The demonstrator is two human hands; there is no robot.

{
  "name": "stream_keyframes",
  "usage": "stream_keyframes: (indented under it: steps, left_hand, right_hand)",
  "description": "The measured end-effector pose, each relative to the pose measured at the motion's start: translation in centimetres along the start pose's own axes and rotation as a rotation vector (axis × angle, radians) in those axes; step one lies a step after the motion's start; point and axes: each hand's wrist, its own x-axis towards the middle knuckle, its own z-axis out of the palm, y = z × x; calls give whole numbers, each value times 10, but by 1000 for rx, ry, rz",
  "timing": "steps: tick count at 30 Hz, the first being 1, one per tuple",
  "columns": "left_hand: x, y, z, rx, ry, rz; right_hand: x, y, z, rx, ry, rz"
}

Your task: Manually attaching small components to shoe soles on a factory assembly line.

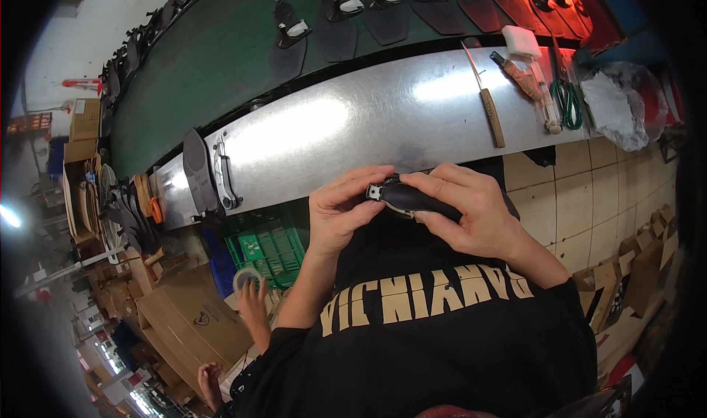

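Observation:
In front of my chest, both hands hold a smooth black sandal, with a small silver metal fitting at its left end. My left hand (340,206) is closed on that end, its thumb and fingers around the fitting. My right hand (471,212) wraps over the sandal (420,200) from the right, fingers on top and thumb beneath. Part of the sandal is hidden by my fingers. Beyond my hands runs a metal ledge (294,145). A dark sole (197,166) and a silver hand tool (223,171) lie at its left end.
Several black sandals (339,39) lie on a green conveyor belt (191,79). The ledge's right end holds a wooden-handled knife (491,120), green-handled scissors (568,105), a white block (521,42) and a plastic bag (626,109). A green crate (269,248) and another person's hand (254,311) are at left.

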Motion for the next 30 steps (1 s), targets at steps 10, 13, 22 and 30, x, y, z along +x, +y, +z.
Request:
stream_keyframes:
  steps: [10,13,22,30]
  left_hand:
    - [-1,-5,-12,53,-124,80]
    - [0,-3,-13,64,-159,67]
    - [3,9,-7,151,-241,33]
    - [0,4,1,246,-149,-73]
  right_hand:
    - [-1,1,-1,-51,44,-78]
    - [-3,2,0,-88,36,-102]
    - [-5,1,4,-150,-4,-85]
    - [-4,16,16,3,21,-2]
